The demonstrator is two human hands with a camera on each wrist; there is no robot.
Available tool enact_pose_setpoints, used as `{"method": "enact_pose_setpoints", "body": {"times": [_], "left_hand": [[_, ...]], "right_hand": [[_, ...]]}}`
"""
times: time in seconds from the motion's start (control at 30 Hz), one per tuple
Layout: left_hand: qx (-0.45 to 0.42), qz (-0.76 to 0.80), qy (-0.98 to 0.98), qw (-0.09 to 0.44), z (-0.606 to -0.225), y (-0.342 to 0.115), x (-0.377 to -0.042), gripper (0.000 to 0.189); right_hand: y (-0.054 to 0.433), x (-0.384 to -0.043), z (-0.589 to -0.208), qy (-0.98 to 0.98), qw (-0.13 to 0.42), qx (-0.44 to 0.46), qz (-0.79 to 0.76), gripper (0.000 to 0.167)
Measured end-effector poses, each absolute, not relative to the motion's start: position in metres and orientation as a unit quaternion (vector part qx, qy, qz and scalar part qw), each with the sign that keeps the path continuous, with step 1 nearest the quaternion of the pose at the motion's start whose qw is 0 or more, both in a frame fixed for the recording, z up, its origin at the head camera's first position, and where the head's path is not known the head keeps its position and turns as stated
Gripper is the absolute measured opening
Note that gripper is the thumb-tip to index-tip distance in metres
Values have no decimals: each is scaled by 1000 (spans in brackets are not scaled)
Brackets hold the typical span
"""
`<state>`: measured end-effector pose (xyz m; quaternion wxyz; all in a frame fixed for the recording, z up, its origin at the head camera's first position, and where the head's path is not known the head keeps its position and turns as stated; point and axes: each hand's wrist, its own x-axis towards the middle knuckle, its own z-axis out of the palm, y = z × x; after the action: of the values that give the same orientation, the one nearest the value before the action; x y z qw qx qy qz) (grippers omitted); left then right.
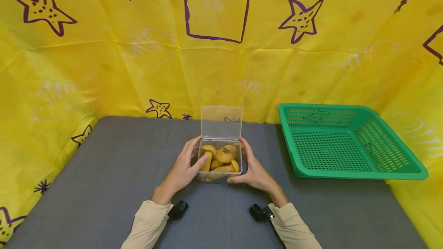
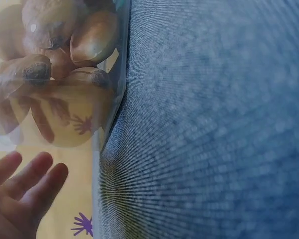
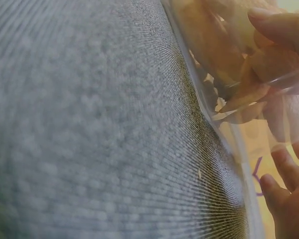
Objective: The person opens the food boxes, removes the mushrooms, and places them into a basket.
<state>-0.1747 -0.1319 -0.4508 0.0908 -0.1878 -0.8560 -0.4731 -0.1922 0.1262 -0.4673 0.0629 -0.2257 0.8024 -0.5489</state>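
A clear plastic box [image 1: 210, 178] stands on the table in the middle of the head view, its hinged lid [image 1: 221, 123] raised upright at the back. Several yellow-brown mushrooms [image 1: 224, 155] fill it. My left hand [image 1: 183, 170] holds the box's left side, fingertips by the back corner and thumb over the front left rim. On the opposite side my right hand [image 1: 255, 172] grips it, thumb along the front wall. Through the wall in the left wrist view the mushrooms [image 2: 47, 25] show brownish. In the right wrist view, the thumb [image 3: 284, 27] lies across the box's wall.
A green plastic basket [image 1: 346, 176] with perforated walls sits at the right of the table, its floor bare. The grey cloth-covered table [image 1: 131, 156] ends at a yellow patterned curtain [image 1: 214, 72] behind and at both sides.
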Motion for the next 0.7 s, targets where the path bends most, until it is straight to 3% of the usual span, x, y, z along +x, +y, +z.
{"method": "enact_pose_setpoints", "body": {"times": [0.27,0.7], "left_hand": [[-179,-497,-849,9,-454,-137,-177,71],[-210,-540,-814,-45,-454,-146,-179,96]], "right_hand": [[126,-193,-468,795,64,-226,-559,128],[132,-190,-460,793,83,-243,-553,124]]}}
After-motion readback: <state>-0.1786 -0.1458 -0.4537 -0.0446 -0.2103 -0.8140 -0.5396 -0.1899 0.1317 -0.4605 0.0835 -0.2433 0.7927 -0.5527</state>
